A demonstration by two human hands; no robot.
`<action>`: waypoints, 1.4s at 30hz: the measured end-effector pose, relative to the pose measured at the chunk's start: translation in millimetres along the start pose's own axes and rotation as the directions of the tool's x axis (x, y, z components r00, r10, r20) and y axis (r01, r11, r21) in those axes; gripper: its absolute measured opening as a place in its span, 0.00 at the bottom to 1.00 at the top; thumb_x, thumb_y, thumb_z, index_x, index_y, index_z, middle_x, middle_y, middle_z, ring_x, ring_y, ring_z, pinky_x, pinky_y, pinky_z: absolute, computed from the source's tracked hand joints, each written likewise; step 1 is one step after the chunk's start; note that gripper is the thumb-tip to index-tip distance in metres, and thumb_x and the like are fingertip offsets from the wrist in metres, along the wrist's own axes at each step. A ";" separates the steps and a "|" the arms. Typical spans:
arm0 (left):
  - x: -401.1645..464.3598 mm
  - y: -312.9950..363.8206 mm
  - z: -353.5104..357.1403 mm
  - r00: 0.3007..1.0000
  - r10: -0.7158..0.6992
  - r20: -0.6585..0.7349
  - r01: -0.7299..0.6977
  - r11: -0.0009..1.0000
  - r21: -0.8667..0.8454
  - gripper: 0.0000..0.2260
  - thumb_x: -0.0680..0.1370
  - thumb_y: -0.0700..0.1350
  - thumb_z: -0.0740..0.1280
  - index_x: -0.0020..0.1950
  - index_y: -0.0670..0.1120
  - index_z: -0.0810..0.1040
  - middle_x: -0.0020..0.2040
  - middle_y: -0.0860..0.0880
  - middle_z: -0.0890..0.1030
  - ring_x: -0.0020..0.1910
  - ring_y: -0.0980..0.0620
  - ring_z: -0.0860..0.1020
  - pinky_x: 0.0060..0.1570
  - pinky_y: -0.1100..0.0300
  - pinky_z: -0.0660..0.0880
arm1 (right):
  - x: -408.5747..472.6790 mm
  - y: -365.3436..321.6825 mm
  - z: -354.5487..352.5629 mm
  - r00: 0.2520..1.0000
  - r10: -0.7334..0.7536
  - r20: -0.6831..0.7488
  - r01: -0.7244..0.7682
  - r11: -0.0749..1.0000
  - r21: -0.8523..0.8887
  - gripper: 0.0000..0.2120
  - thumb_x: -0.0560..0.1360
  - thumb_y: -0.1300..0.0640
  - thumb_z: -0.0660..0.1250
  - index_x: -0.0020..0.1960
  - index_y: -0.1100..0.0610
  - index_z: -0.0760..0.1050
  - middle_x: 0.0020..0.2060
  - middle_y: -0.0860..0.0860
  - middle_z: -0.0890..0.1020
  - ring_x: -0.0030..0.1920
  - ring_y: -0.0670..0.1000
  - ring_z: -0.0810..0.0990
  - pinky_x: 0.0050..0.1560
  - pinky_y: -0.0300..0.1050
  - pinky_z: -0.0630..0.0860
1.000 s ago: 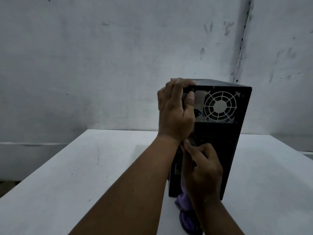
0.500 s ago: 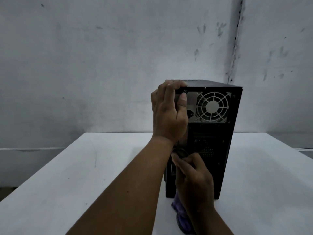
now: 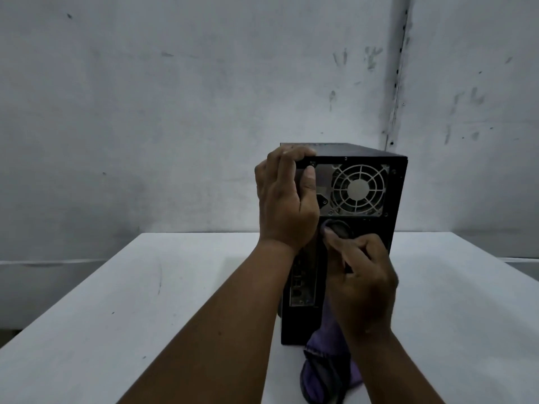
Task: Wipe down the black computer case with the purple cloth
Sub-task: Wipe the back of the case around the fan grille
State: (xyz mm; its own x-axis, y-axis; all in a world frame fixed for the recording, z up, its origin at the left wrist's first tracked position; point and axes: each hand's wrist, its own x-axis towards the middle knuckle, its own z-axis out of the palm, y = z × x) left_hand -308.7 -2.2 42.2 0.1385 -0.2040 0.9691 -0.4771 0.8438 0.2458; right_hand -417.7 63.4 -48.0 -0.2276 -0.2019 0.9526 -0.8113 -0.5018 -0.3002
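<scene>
The black computer case (image 3: 390, 228) stands upright on the white table, its rear panel with the grey fan grille (image 3: 358, 189) facing me. My left hand (image 3: 285, 202) grips the case's top left rear corner, fingers over the top edge and thumb on the back. My right hand (image 3: 361, 281) presses the purple cloth (image 3: 326, 371) against the middle of the rear panel, just below the fan. The cloth's bunched tip shows above my fingers; its loose end hangs down to the table. The case's front and sides are hidden.
The white table (image 3: 145, 316) reaches its far edge just behind the case. A stained grey wall (image 3: 175, 112) rises close behind it, with a vertical strip (image 3: 398, 68) running down above the case. The table's left edge drops away at the lower left.
My right hand with the cloth has slid up the rear panel to just under the fan. The left hand keeps its grip on the top corner. The view has shifted slightly.
</scene>
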 end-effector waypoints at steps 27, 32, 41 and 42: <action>1.4 2.5 0.6 1.000 0.016 0.002 -0.016 1.000 0.022 0.11 0.80 0.41 0.62 0.61 0.43 0.78 0.59 0.50 0.78 0.62 0.54 0.73 0.63 0.46 0.70 | -2.9 4.6 -4.7 0.987 0.139 -0.087 -0.142 0.989 -0.039 0.07 0.75 0.67 0.75 0.52 0.61 0.87 0.37 0.53 0.76 0.37 0.49 0.73 0.41 0.27 0.65; 0.7 3.0 -0.5 1.000 0.012 0.006 -0.012 1.000 0.029 0.11 0.80 0.41 0.62 0.61 0.43 0.78 0.60 0.50 0.78 0.62 0.54 0.73 0.63 0.45 0.71 | -27.4 1.4 -5.7 0.984 0.174 -0.025 -0.175 0.984 -0.032 0.06 0.73 0.68 0.76 0.50 0.62 0.87 0.38 0.52 0.77 0.37 0.48 0.73 0.41 0.26 0.66; 0.9 3.8 0.0 1.000 0.018 -0.001 -0.018 0.999 0.039 0.12 0.79 0.40 0.64 0.62 0.44 0.77 0.60 0.50 0.78 0.62 0.53 0.73 0.64 0.49 0.70 | -8.6 4.1 -6.8 0.981 0.162 -0.108 -0.167 0.986 -0.032 0.05 0.75 0.64 0.76 0.51 0.64 0.86 0.41 0.54 0.79 0.41 0.45 0.72 0.47 0.21 0.67; 0.6 3.7 0.2 1.000 0.020 -0.001 -0.020 0.999 0.041 0.12 0.79 0.40 0.64 0.62 0.44 0.77 0.60 0.50 0.78 0.62 0.53 0.73 0.64 0.49 0.69 | -14.2 3.3 -6.3 0.981 0.167 -0.100 -0.171 0.985 -0.032 0.05 0.75 0.64 0.75 0.50 0.64 0.86 0.40 0.54 0.78 0.40 0.45 0.72 0.47 0.21 0.66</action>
State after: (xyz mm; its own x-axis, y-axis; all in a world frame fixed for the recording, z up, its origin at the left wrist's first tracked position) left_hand -310.5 0.8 43.7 0.1300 -0.1865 0.9738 -0.5152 0.8265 0.2271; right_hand -420.6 69.9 -62.3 -0.4129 -0.1978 0.8890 -0.7772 -0.4324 -0.4571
